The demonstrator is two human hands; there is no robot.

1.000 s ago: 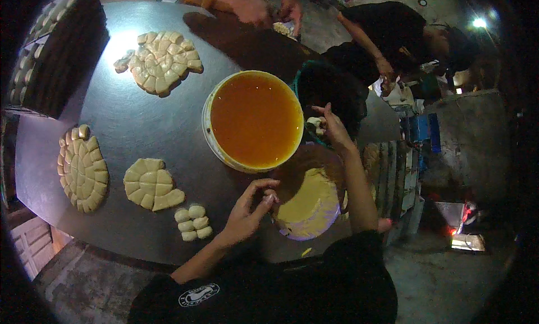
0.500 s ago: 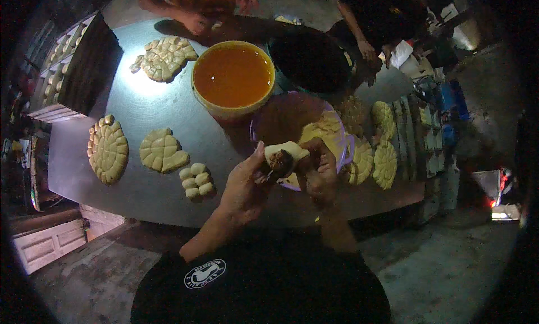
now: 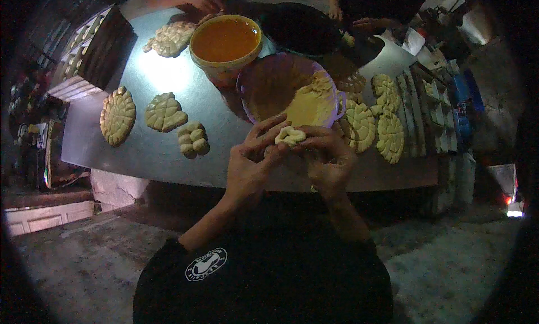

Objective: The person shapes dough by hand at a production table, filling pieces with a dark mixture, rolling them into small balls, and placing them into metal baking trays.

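- Far left: dark tray rack (image 3: 106,46) at the table's back-left corner, pale pieces on its shelves, too dim to tell more.
- Metal table (image 3: 151,150): round patterned dough disc (image 3: 118,115), then a smaller shaped dough piece (image 3: 165,112), then a cluster of small dough balls (image 3: 193,139), all apart from each other.
- Back left: another patterned dough piece (image 3: 173,38), touching or just beside another person's hand (image 3: 199,0) at the far edge.
- Orange bowl (image 3: 225,40) holds orange liquid; just beside it, nearer, purple bowl (image 3: 292,91) with yellow filling on its right side.
- Left hand (image 3: 252,161): fingers curled in, fingertips pinching the left edge of the dough lump (image 3: 290,136).
- Dough lump sits between both hands, held up over the table's near edge, just in front of the purple bowl, not resting on anything.
- Right hand (image 3: 328,155): cupped narrow around the lump's right side and underside, thumb on top.
- Step, by my read: shaping or closing the lump, likely around filling. Next move calls for even pinching all round so it seals.
- Right: row of patterned dough rounds (image 3: 370,122) on the table's right side, well clear of the hands.
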